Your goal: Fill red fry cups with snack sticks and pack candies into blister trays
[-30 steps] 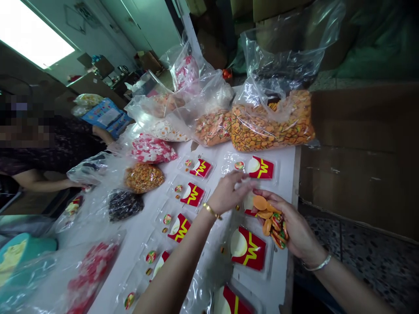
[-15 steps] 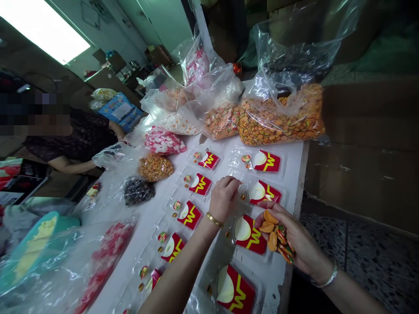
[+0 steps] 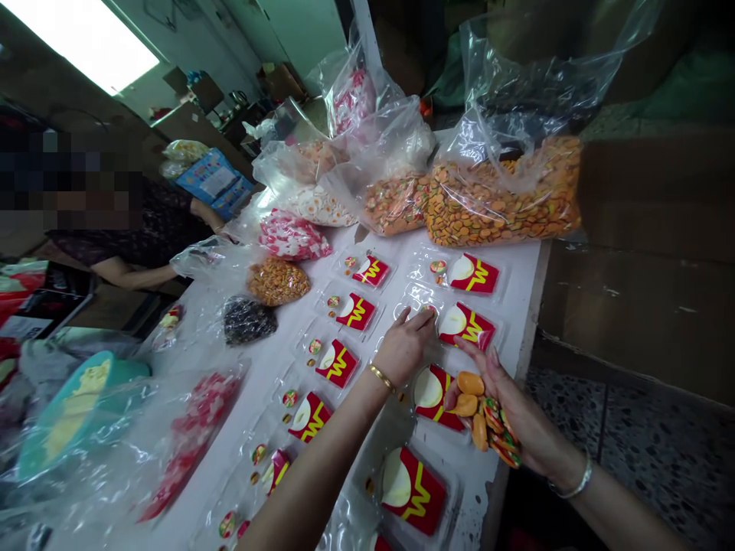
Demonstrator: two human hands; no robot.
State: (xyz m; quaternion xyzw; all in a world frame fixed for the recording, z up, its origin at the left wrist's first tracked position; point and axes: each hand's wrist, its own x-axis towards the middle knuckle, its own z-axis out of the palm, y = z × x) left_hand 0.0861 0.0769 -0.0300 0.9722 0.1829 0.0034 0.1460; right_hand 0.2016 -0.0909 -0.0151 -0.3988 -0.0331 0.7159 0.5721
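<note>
While the right hand (image 3: 511,413) cups a stack of burger gummies (image 3: 488,425), long axis running down the palm toward the wrist, left hand (image 3: 405,344) fingers (image 3: 422,317) pinched narrow on a clear tray (image 3: 419,298), white surface (image 3: 520,295).

Bright window (image 3: 86,38) upper left, main light src; rest of room dim. Pale green-white wall (image 3: 258,30) behind it. White table (image 3: 517,298) runs away from cam, edge chipped. Brown cardboard boxes (image 3: 648,252) stacked at right. Speckled terrazzo floor (image 3: 660,451) below, w/ dark joint lines. More boxes and clutter (image 3: 195,99) along far wall.
</note>
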